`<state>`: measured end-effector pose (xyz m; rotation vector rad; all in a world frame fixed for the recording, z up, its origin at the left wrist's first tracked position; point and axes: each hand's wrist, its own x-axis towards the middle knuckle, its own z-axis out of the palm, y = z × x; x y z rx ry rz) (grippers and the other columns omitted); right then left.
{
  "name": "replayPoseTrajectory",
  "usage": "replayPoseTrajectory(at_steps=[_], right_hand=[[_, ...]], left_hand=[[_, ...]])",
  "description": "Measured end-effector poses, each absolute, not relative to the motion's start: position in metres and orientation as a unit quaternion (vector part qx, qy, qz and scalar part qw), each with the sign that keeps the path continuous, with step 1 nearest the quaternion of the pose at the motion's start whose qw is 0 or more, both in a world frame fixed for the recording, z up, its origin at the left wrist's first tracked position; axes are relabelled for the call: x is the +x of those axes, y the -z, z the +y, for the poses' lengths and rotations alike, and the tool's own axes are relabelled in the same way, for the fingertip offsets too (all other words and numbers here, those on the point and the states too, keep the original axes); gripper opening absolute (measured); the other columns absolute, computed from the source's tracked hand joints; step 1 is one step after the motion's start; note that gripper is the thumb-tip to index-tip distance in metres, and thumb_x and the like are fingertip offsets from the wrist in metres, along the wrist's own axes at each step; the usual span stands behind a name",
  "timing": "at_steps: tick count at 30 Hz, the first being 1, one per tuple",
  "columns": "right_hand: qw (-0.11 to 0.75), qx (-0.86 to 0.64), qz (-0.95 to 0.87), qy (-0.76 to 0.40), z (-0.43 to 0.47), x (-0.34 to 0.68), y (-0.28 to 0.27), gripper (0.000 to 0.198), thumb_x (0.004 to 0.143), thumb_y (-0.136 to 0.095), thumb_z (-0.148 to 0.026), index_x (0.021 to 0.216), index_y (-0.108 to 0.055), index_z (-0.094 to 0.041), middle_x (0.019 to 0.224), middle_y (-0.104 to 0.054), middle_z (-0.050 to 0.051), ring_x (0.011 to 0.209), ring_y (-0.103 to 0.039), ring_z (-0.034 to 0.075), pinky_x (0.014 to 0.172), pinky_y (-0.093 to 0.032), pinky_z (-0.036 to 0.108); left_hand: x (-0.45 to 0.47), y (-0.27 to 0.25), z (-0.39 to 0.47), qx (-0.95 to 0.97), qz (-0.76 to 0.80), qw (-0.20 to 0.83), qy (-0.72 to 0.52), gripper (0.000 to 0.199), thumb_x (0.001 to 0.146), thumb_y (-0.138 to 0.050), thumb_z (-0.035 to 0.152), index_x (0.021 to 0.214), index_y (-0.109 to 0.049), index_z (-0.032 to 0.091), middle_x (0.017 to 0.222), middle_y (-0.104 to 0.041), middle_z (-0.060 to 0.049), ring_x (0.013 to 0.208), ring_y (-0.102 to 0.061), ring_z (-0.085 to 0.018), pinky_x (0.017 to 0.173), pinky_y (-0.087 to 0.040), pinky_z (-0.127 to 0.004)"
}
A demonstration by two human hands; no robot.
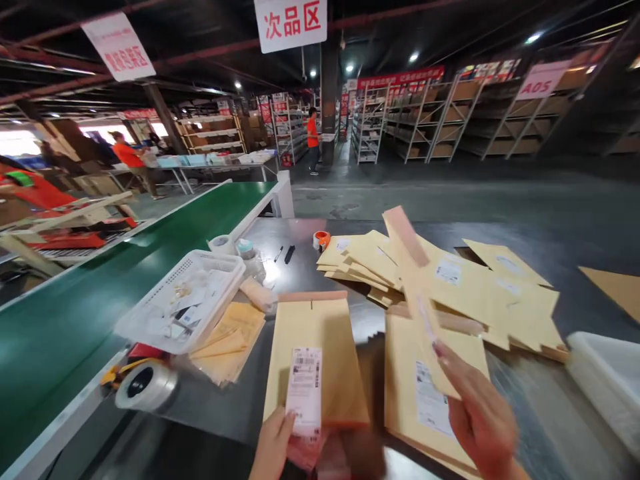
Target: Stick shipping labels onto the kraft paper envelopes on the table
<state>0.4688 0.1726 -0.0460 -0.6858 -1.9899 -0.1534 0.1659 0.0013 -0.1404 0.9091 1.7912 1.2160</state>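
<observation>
Two hands are working here. I'm pinching a white label w/ my left hand, fingers closed on its bottom edge, laying it on a yellow envelope flat on the grey table. I'm lifting another envelope w/ my right hand, fingers closed on its low end, blurry. Farther out, more envelopes are lying in a pile, a white basket is sitting by the green belt.

two hands, one white basket, two pens
</observation>
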Motion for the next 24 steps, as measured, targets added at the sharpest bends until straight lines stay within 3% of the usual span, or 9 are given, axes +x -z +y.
replayPoseTrajectory(at_steps=[2,4,6,9,13,16,18,21,24], right_hand=[[0.384,-0.271,-0.873,0.131,0.165,0.5,0.086,0.05,0.088,-0.047,-0.016,0.137,-0.051,-0.021,0.129,-0.064,0.012,0.123,-0.056,0.028,0.096,-0.047,0.04],[0.285,-0.29,-0.896,0.179,0.159,0.524,0.143,0.052,0.084,-0.046,-0.011,0.133,-0.054,-0.028,0.124,-0.068,0.005,0.118,-0.06,0.023,0.092,-0.046,0.035],[0.233,-0.268,-0.916,0.186,0.155,0.541,0.197,0.054,0.078,-0.043,-0.007,0.122,-0.062,-0.031,0.117,-0.072,0.001,0.108,-0.065,0.02,0.085,-0.048,0.033],[0.193,-0.308,-0.921,0.141,0.15,0.548,0.239,0.036,0.078,-0.051,-0.016,0.108,-0.068,-0.027,0.124,-0.068,0.007,0.112,-0.062,0.028,0.087,-0.051,0.041],[0.31,-0.384,-0.87,-0.001,0.144,0.505,0.199,0.029,0.085,-0.055,-0.034,0.111,-0.065,-0.024,0.123,-0.065,0.015,0.113,-0.062,0.031,0.087,-0.055,0.044],[0.386,-0.427,-0.783,-0.235,0.139,0.44,0.136,0.033,0.09,-0.051,-0.038,0.121,-0.058,-0.027,0.127,-0.062,0.011,0.117,-0.059,0.026,0.093,-0.053,0.041],[0.414,-0.388,-0.716,-0.407,0.134,0.397,0.099,0.039,0.086,-0.055,-0.043,0.121,-0.056,-0.025,0.12,-0.064,0.011,0.105,-0.063,0.024,0.085,-0.056,0.037],[0.407,-0.371,-0.652,-0.521,0.124,0.351,0.066,0.026,0.08,-0.064,-0.042,0.096,-0.063,-0.022,0.087,-0.066,0.004,0.077,-0.064,0.019,0.068,-0.054,0.03],[0.383,-0.359,-0.686,-0.504,0.112,0.333,0.06,0.019,0.084,-0.06,-0.039,0.078,-0.063,-0.022,0.073,-0.062,0.001,0.068,-0.059,0.016,0.062,-0.049,0.026]], left_hand=[[0.164,0.145,0.0,0.337,0.703,0.397,-0.485,0.064,0.076,-0.05,0.072,0.1,-0.074,0.018,0.1,-0.077,-0.011,0.098,-0.069,-0.031,0.089,-0.056,-0.038],[0.164,0.144,-0.001,0.34,0.702,0.396,-0.484,0.062,0.074,-0.053,0.073,0.096,-0.075,0.019,0.101,-0.077,-0.011,0.1,-0.068,-0.03,0.09,-0.055,-0.037],[0.166,0.137,-0.001,0.334,0.706,0.382,-0.494,0.061,0.073,-0.054,0.073,0.093,-0.075,0.019,0.101,-0.077,-0.011,0.1,-0.068,-0.03,0.09,-0.055,-0.036],[0.173,0.123,-0.001,0.333,0.694,0.367,-0.522,0.058,0.075,-0.055,0.07,0.093,-0.076,0.019,0.1,-0.077,-0.01,0.096,-0.068,-0.028,0.089,-0.055,-0.034],[0.186,0.11,-0.003,0.377,0.664,0.393,-0.513,0.054,0.082,-0.049,0.065,0.097,-0.075,0.019,0.098,-0.076,-0.01,0.092,-0.068,-0.026,0.085,-0.054,-0.033],[0.196,0.108,-0.004,0.445,0.629,0.397,-0.498,0.051,0.087,-0.045,0.059,0.099,-0.075,0.02,0.1,-0.076,-0.011,0.094,-0.067,-0.025,0.087,-0.052,-0.033],[0.201,0.11,-0.006,0.489,0.607,0.392,-0.488,0.05,0.089,-0.042,0.057,0.102,-0.074,0.021,0.104,-0.075,-0.011,0.097,-0.066,-0.025,0.089,-0.051,-0.033],[0.201,0.118,-0.013,0.511,0.615,0.401,-0.446,0.053,0.089,-0.038,0.059,0.098,-0.075,0.023,0.096,-0.076,-0.01,0.089,-0.066,-0.023,0.084,-0.051,-0.031],[0.197,0.121,-0.02,0.474,0.664,0.381,-0.436,0.054,0.085,-0.044,0.063,0.097,-0.074,0.02,0.095,-0.075,-0.012,0.091,-0.066,-0.024,0.088,-0.05,-0.033]])
